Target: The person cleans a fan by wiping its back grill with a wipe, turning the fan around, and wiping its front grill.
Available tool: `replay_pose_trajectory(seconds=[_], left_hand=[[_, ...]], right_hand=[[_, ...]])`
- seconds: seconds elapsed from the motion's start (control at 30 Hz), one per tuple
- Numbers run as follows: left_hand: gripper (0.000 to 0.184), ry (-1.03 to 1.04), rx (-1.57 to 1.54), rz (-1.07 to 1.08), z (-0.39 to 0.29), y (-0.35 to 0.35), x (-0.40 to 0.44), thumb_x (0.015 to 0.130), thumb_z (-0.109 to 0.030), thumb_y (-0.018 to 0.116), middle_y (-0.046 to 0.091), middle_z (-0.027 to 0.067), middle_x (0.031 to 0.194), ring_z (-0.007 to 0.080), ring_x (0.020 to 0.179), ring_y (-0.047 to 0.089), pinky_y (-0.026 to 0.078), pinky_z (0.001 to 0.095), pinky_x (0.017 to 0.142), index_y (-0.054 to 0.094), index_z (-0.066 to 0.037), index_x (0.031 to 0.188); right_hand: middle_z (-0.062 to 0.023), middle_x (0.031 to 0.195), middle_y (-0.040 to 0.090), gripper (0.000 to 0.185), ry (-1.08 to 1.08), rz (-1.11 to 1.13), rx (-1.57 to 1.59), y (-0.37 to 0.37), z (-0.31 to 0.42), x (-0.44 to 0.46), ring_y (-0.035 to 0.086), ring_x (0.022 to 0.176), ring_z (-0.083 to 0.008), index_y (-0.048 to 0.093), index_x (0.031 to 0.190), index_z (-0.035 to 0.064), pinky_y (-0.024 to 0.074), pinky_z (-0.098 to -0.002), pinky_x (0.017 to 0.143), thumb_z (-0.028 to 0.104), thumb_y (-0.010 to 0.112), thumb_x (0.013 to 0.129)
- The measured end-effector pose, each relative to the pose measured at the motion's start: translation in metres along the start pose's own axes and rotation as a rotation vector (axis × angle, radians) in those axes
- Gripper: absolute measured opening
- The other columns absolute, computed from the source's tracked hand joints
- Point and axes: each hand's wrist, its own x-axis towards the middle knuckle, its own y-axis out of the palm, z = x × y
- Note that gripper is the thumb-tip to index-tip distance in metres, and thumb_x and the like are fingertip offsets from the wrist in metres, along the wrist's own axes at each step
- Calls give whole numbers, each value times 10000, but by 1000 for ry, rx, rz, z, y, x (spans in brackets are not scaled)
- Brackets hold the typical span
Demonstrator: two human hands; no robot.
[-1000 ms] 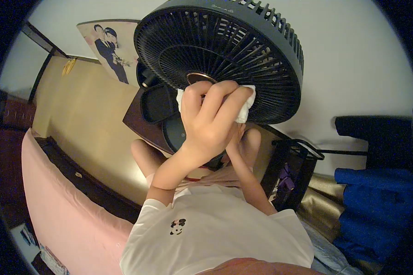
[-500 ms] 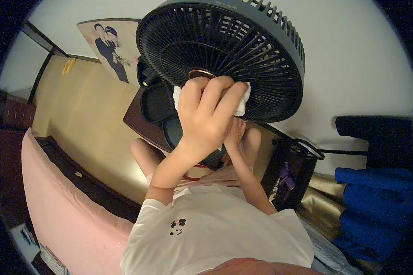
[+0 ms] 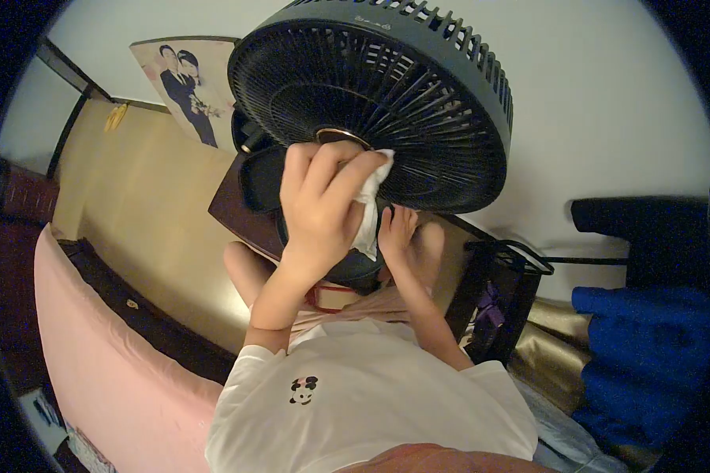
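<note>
A large dark fan (image 3: 442, 150) tilts up in front of me, its round ribbed grille facing me. Just below the centre badge, my left hand (image 3: 315, 201) pinches a white cloth (image 3: 368, 217) against the lower grille; part of the cloth hangs down past the fingers. Lower and to the right, my right hand (image 3: 398, 230) is beside the fan's stand under the rim, with its fingers apart and no object visible in it. Part of the stand is hidden behind my left hand and the cloth.
Behind the fan's base is a dark brown table (image 3: 237, 206) with a black tray (image 3: 260, 180). A framed picture (image 3: 185, 91) leans at the wall. Pink fabric (image 3: 118, 355) lies left, a black rack (image 3: 497, 303) right, and blue cloth (image 3: 647, 339) hangs far right.
My left hand has shifted left and slightly down, and more of the cloth now hangs below it. The fingers of my right hand show more clearly. The fan appears slightly further left.
</note>
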Motion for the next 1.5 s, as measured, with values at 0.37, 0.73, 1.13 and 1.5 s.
replay_pose_trajectory(seconds=[0.37,0.73,1.13,1.5], left_hand=[[352,-52,-17,-84,-14,-8,7,571,-25,661,575,17,825,216,742,446,368,299,656,660,-103,915],[344,37,-64,-164,-17,17,21,526,-62,638,576,0,799,201,706,446,391,288,607,665,-96,867],[302,80,9,-144,-14,22,27,546,-101,613,554,15,781,195,683,463,389,285,533,654,-84,845],[368,-36,23,-38,-9,10,14,539,13,651,569,41,805,233,739,493,430,316,615,658,-97,890]], right_hand=[[-160,1052,528,224,3,-2,95,-1,1,1,410,1071,-351,548,1019,28,315,-442,933,183,497,865],[-210,1058,515,276,-133,-49,-66,24,-19,1,409,1053,-405,525,944,-12,330,-511,872,246,510,847],[-165,1035,518,231,-73,-42,-5,9,-8,-3,422,1044,-372,536,958,23,341,-480,873,221,530,839],[-158,1153,490,407,10,62,59,-2,-1,-1,401,1094,-341,486,1155,9,289,-441,961,277,510,850]])
